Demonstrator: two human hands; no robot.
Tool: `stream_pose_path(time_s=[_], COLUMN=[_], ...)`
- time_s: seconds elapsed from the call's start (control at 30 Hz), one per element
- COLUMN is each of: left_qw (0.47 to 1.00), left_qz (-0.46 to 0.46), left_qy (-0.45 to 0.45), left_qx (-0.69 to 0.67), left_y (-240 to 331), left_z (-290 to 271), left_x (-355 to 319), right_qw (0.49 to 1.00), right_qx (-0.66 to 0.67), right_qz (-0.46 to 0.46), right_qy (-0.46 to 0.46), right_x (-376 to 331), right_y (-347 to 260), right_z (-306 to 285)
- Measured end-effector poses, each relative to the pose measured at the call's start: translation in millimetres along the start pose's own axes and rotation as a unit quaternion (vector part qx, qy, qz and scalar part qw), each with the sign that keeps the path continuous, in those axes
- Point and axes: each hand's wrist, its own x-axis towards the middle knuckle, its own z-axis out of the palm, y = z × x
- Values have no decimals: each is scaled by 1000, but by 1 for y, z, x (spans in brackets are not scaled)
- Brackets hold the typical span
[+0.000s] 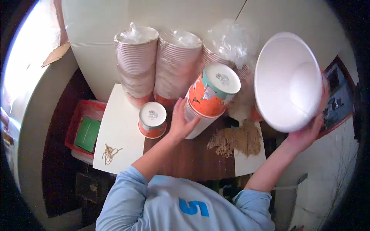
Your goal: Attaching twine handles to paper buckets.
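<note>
The right hand (pixel 302 135) is closed on a white-lined bucket (pixel 287 82), raised at right, its mouth facing the viewer. The left hand (pixel 182 121), half open, touches an upturned orange bucket stack (pixel 208 96) at centre; whether it grips cannot be told.
</note>
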Motion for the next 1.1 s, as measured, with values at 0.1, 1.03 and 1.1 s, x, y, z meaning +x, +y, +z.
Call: stream_pose_path(time_s=[0.1,1.03,1.1], left_qw=[974,933,927], left_qz=[-92,-281,-289], left_qy=[-71,-210,-218], left_qx=[-196,85,102], left_y=[10,-7,-2], left_z=[-25,-67,-67], left_x=[-22,-155,-152], right_qw=[981,379,369], right_qx=[-4,-737,-738], right_qz=[175,2,-58], right_qy=[-85,-560,-562], right_x=[-51,-177,-181], right_y=[55,350,363], right_z=[-87,-216,-230])
